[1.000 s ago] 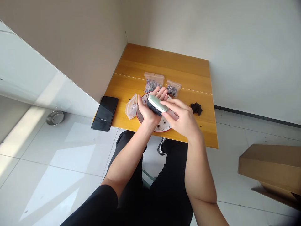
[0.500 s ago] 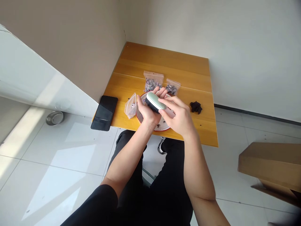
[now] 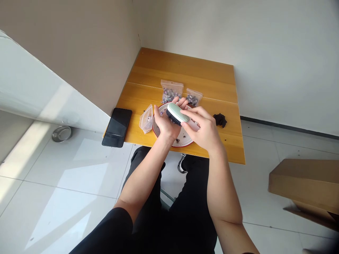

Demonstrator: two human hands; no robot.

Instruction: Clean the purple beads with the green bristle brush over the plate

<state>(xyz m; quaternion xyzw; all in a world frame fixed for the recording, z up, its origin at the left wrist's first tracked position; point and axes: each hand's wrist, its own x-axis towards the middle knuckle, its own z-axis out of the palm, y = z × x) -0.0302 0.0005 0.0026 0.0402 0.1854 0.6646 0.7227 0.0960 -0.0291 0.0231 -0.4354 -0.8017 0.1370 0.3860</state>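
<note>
My right hand (image 3: 205,128) pinches the near end of a scrubbing brush (image 3: 178,112) with a pale green top and dark bristles. The bristles face down over the palm of my left hand (image 3: 166,123); whether they touch the skin is hidden. That palm is turned up with its fingers stretched out and the thumb apart. Under both hands lies a round plate (image 3: 188,141) with a red rim, with several small dark beads on it. Left of the plate an opened clear bag (image 3: 146,120) stands on the table.
Behind the plate lie two zip bags of purple-grey beads, one larger (image 3: 171,92) and one smaller (image 3: 194,97). A black phone (image 3: 117,127) rests at the table's left edge, and a crumpled black item (image 3: 219,120) lies at the right. A cardboard box (image 3: 304,176) and metal bowl (image 3: 61,133) are on the floor.
My right hand and the brush have shifted slightly to the right across the left palm. The left hand stays nearly in place, still palm up.
</note>
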